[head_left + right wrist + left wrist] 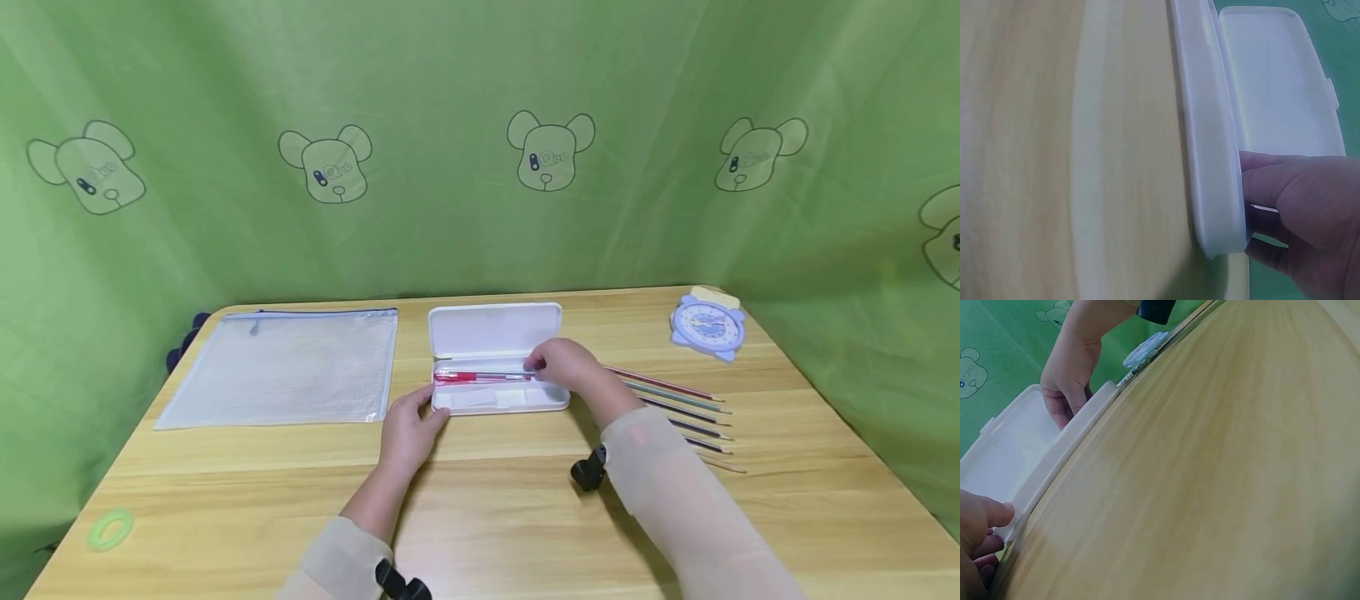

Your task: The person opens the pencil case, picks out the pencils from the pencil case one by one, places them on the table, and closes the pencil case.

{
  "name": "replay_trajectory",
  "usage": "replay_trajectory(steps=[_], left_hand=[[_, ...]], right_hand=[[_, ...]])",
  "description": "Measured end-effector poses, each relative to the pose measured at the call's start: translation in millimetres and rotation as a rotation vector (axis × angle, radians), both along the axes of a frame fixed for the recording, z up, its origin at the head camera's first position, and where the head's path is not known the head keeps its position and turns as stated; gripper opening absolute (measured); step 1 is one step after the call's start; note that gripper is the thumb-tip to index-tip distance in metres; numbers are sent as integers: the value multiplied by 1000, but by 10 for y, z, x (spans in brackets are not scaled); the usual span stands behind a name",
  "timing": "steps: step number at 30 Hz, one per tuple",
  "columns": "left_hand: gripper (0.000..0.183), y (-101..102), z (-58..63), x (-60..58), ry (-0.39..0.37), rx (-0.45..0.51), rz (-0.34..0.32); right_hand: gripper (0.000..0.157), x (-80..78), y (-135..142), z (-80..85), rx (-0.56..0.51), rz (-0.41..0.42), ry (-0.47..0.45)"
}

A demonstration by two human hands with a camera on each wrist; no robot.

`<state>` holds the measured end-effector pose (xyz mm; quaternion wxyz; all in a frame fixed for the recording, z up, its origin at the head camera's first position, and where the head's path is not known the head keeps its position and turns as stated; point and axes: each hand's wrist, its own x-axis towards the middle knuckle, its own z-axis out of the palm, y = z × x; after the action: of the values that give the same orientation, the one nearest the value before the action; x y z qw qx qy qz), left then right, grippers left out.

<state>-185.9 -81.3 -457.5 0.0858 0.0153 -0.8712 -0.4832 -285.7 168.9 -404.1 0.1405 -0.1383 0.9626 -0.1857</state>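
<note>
An opened white pencil case [495, 332] lies at mid-table with its lid tipped back. Inside it, a red pen [457, 377] lies lengthwise beside a slim dark pen [495, 373]. My left hand [408, 433] grips the case's left end, thumb against the front wall, as the left wrist view also shows. At the other end my right hand [567, 364] reaches into the case, its curled fingers at the right end of the slim pen. The case wall [1213, 156] hides those fingertips in the right wrist view.
Several pencils [697, 431] lie side by side to the right, partly under my right forearm. Farther back is a blue clock-shaped item [708, 325]. A zippered mesh pouch [292, 367] lies left; a green ring [111, 530] sits near the left edge. A green curtain [450, 225] hangs behind.
</note>
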Motion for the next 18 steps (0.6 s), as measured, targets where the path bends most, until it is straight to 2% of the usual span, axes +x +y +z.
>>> replay_trajectory(steps=[7, 18], left_hand=[[45, -3, -1, 0, -14, 4, 2], [45, -9, 8, -11, -8, 5, 0]], right_hand=[[25, 14, 13, -38, -3, 25, 11], [25, 76, 168, 14, -153, 39, 81]])
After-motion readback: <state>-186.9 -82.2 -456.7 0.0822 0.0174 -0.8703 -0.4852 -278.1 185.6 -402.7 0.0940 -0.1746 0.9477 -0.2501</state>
